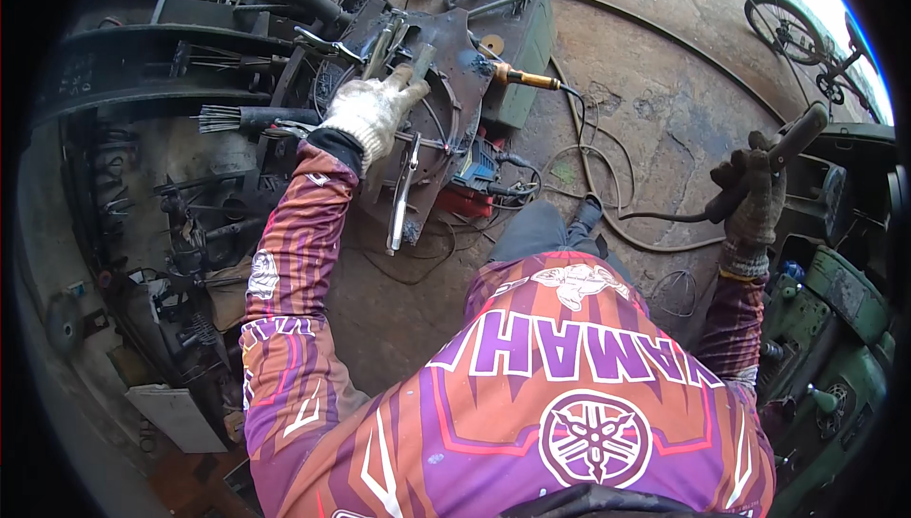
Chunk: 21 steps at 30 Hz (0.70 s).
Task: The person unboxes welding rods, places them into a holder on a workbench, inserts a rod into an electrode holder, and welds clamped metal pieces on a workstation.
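Note:
My left hand (368, 112), in a whitish work glove, reaches over a dark steel plate assembly (455, 77). Its fingers close on a short grey metal tube (423, 59) standing at the middle of the plate; the palm side is hidden. Beside that hand, silver locking pliers (402, 197) clamp the plate's near edge, and a second pair of pliers (327, 45) sits just beyond. Off to the right, my gloved right hand (756, 191) is raised, wrapped round a dark welding electrode holder (799, 137) with a cable trailing from it. No rod shows in the holder.
An orange-handled corded tool (528, 78) lies near a green box (533, 53). A blue power tool (477, 169) is below the plate. Cables (607, 162) loop over the floor. Steel beams (161, 63) and rod bundles (228, 120) lie left; a green machine (835, 328) and bicycle (786, 32) stand right.

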Each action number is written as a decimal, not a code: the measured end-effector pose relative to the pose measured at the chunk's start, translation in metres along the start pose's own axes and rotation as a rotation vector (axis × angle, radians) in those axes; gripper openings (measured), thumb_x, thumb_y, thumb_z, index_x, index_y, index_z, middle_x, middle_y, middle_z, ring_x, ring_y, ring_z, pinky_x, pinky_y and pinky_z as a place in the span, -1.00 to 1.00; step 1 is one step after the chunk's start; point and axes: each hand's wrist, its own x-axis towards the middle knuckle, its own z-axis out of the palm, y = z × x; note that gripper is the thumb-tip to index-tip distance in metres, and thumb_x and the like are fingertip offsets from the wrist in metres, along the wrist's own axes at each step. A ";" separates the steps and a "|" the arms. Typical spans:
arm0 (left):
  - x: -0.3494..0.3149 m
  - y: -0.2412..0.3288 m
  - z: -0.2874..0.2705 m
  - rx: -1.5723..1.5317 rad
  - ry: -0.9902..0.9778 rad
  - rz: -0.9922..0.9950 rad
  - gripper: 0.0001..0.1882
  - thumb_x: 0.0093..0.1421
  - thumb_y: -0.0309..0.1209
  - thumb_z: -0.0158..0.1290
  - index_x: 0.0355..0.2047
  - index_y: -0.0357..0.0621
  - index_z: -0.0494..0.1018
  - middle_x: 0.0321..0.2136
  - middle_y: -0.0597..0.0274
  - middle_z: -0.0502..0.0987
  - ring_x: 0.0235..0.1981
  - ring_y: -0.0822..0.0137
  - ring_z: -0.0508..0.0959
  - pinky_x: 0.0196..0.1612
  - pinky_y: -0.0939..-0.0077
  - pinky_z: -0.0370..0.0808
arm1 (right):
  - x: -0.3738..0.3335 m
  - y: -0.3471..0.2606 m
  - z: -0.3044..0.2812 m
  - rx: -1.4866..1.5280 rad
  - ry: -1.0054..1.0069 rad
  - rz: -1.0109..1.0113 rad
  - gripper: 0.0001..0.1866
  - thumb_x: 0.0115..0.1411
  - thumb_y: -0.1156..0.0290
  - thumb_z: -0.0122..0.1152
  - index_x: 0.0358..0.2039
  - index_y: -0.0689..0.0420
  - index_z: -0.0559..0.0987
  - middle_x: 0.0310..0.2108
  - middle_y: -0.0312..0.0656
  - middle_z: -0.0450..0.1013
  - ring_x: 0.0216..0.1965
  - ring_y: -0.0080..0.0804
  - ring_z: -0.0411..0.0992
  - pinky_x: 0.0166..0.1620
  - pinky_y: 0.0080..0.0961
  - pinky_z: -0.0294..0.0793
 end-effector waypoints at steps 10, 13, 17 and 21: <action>-0.024 -0.002 0.010 0.043 0.285 -0.007 -0.39 0.20 -0.44 0.11 0.30 0.19 0.38 0.34 0.10 0.28 -0.04 0.12 0.64 -0.04 0.19 0.56 | 0.090 -0.091 0.101 -0.152 -0.111 -0.136 -0.51 0.33 0.21 0.28 0.13 0.26 0.46 -0.33 -0.17 0.55 -0.44 -0.33 0.56 -0.39 -0.39 0.62; -0.033 0.001 0.002 -0.007 0.267 -0.034 -0.50 0.26 -0.38 0.05 0.22 0.20 0.42 0.36 0.11 0.28 -0.10 0.23 0.63 -0.08 0.21 0.55 | 0.116 -0.097 0.127 -0.188 -0.151 -0.165 -0.52 0.33 0.20 0.29 0.11 0.25 0.48 -0.33 -0.17 0.54 -0.43 -0.34 0.56 -0.38 -0.39 0.63; -0.047 -0.007 -0.025 -0.112 0.440 0.007 -0.43 0.13 -0.47 0.13 0.19 0.23 0.48 0.35 0.16 0.30 -0.22 0.27 0.64 -0.18 0.28 0.56 | 0.145 -0.121 0.176 -0.212 -0.178 -0.141 -0.56 0.32 0.21 0.31 0.08 0.21 0.50 -0.33 -0.21 0.52 -0.44 -0.38 0.55 -0.36 -0.40 0.66; -0.064 -0.025 -0.044 -0.396 0.568 0.113 -0.56 0.07 -0.43 0.21 0.01 0.14 0.56 0.20 0.17 0.45 -0.25 0.20 0.65 -0.22 0.28 0.58 | 0.167 -0.121 0.217 -0.218 -0.256 -0.095 -0.50 0.33 0.22 0.30 0.12 0.28 0.44 -0.32 -0.17 0.50 -0.43 -0.37 0.54 -0.34 -0.41 0.63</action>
